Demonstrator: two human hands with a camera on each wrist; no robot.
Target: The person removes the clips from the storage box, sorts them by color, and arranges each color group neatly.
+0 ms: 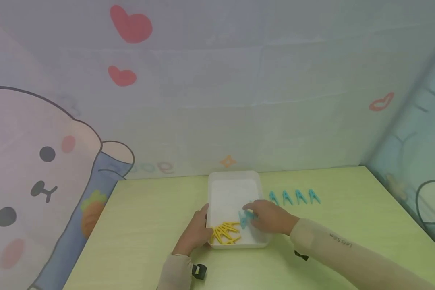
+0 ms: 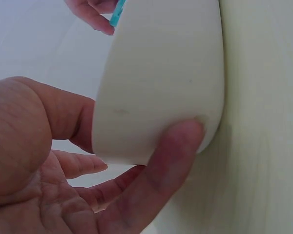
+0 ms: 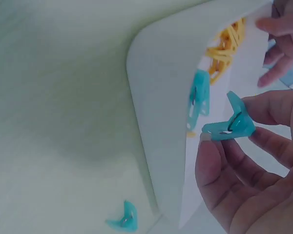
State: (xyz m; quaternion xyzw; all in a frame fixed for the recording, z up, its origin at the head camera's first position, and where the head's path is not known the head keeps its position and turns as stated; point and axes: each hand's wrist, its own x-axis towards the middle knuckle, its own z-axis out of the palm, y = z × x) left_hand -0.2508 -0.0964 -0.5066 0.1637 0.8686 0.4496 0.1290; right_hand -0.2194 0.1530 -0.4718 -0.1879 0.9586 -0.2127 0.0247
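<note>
My left hand (image 1: 193, 231) grips the left side of a white plastic tray (image 1: 233, 189), fingers and thumb about its wall in the left wrist view. My right hand (image 1: 273, 217) is over the tray's right side, pinching a teal clothespin (image 3: 238, 124) between thumb and fingers. Another teal clothespin (image 3: 200, 95) lies inside the tray, near the held one. Several yellow clothespins (image 1: 222, 232) are heaped in the tray's near left corner, close to my left thumb.
To the right of the tray, several teal clothespins (image 1: 300, 197) stand in a row on the pale green table (image 1: 148, 217). A printed cloth (image 1: 217, 88) with hearts and a cartoon bear hangs behind the table.
</note>
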